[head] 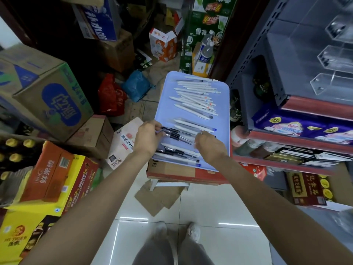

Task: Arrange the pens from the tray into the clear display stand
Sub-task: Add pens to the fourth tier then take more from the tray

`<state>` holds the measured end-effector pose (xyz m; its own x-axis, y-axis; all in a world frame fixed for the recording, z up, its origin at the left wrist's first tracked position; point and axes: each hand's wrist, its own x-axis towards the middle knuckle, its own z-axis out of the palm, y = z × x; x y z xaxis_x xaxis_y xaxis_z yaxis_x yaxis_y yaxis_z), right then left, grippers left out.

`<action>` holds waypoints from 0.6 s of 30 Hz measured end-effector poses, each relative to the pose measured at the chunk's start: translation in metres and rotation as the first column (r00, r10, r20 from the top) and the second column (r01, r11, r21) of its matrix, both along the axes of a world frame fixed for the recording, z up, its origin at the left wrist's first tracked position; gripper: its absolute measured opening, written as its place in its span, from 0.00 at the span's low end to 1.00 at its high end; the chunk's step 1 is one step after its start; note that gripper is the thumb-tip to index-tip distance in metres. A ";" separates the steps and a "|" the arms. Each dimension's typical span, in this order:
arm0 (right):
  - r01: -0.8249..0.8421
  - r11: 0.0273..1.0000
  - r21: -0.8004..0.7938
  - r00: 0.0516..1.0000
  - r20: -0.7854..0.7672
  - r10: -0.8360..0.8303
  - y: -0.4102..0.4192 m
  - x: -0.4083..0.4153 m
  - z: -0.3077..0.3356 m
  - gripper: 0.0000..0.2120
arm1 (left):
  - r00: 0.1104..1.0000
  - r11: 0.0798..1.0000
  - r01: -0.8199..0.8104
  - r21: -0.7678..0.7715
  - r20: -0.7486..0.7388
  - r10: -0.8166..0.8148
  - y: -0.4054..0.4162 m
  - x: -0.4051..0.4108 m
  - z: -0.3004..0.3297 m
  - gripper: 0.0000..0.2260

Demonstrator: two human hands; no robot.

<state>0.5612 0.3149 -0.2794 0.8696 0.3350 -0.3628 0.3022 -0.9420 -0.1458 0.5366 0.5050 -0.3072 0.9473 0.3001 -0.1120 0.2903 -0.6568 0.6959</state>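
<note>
A pale blue tray (162, 104) rests on a cardboard box in front of me. Several white pens (194, 96) lie across its far half, and clear pens with black caps (177, 135) lie in its near half. My left hand (147, 137) is at the tray's left edge, its fingers closed on the capped ends of a few black-capped pens. My right hand (209, 146) hovers over the tray's near right part, fingers curled and blurred; I cannot tell whether it holds anything. The clear display stand (332, 60) with stepped compartments sits on the upper shelf at right.
A cardboard box (181, 174) carries the tray. A grey metal shelf rack (267, 60) with packaged goods stands at right. Stacked drink cartons (47, 92) and boxes crowd the left and back. White floor tiles (210, 207) and my feet are below.
</note>
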 end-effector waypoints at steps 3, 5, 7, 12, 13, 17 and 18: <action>0.158 0.953 0.260 0.987 -0.064 -0.146 -0.011 0.002 0.016 0.07 | 0.989 0.948 -0.144 -0.283 -0.011 0.147 -0.007 0.003 0.019 0.12; 0.257 0.852 0.457 0.966 -0.127 -0.223 -0.019 0.003 0.031 0.08 | 0.994 0.881 -0.103 -0.461 -0.014 0.109 -0.019 0.009 0.037 0.13; 0.289 0.775 0.562 0.957 -0.154 -0.245 -0.027 0.004 0.046 0.07 | 1.000 0.820 -0.019 -0.572 0.004 0.025 -0.041 0.017 0.057 0.11; 0.254 0.730 0.635 0.963 -0.099 -0.250 -0.060 0.008 0.082 0.04 | 0.996 0.740 0.087 -0.667 0.078 -0.047 -0.108 0.046 0.105 0.09; 0.261 0.710 0.654 0.959 -0.088 -0.271 -0.071 0.011 0.090 0.03 | 0.993 0.730 0.114 -0.674 0.101 -0.062 -0.122 0.052 0.114 0.09; 0.297 0.614 0.731 0.925 -0.059 -0.376 -0.140 0.032 0.125 0.05 | 0.952 0.717 0.304 -0.627 0.235 -0.197 -0.187 0.076 0.156 0.07; 0.321 0.567 0.759 0.908 -0.077 -0.411 -0.162 0.039 0.135 0.05 | 0.929 0.753 0.365 -0.548 0.272 -0.252 -0.204 0.084 0.165 0.08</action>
<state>0.6005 0.1532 -0.1449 0.9947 0.0914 -0.0479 0.0108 -0.5542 -0.8323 0.6208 0.3009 -0.1425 0.9967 -0.0810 0.0043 -0.0160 -0.1445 0.9894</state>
